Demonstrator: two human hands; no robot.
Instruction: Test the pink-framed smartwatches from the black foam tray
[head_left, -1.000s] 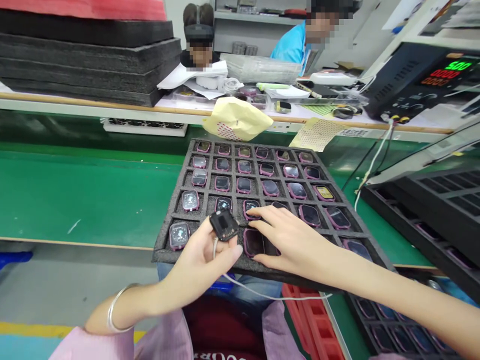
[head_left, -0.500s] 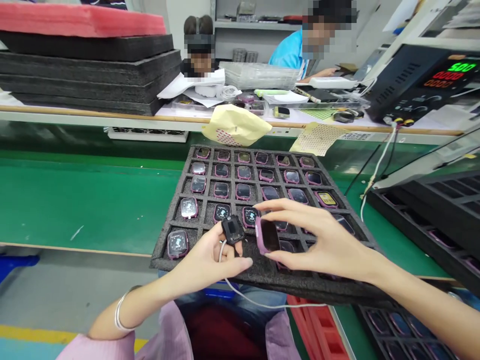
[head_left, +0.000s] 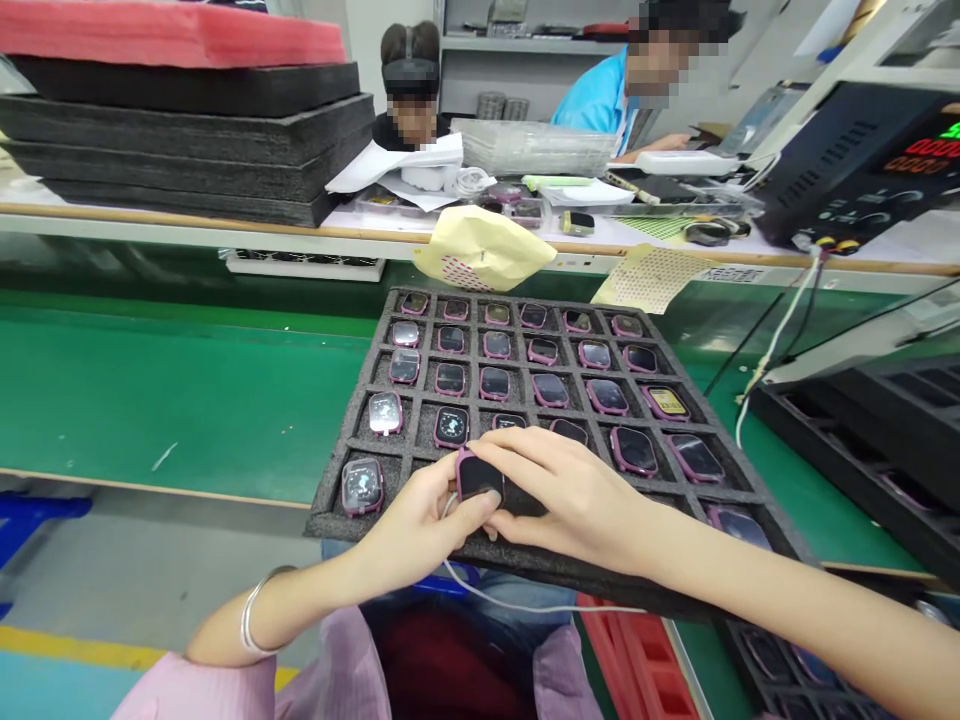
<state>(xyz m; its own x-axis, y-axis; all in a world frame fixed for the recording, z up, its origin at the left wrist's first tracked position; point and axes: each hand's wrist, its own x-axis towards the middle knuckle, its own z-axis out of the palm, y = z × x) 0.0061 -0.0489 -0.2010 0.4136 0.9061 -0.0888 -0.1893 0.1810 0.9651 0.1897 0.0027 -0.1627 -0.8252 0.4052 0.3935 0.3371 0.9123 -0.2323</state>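
A purple-framed smartwatch [head_left: 480,478] with a dark screen and no strap is held between both hands above the front of a black foam tray [head_left: 328,500]. My left hand [head_left: 420,515] closes on it from the left, thumb across the screen. A white cable [head_left: 525,610] runs out of that hand; the small black block it belongs to is hidden behind the watch. My right hand [head_left: 570,490] grips the watch's right side, fingers over its top edge and thumb below. Two watches with lit dials, one left [head_left: 362,487] and one behind [head_left: 451,427], lie in the tray's pockets.
Black foam sheets topped with a pink one [head_left: 187,130] are stacked on the back shelf. A power supply [head_left: 847,170] stands at right, near more foam trays [head_left: 862,450]. Yellow paper [head_left: 487,250] hangs from the shelf edge. Two people [head_left: 592,100] sit behind.
My right hand has brought the smartwatch left against the black block in my left hand, covering the block. My left thumb now rests on the watch screen. The view has shifted slightly.
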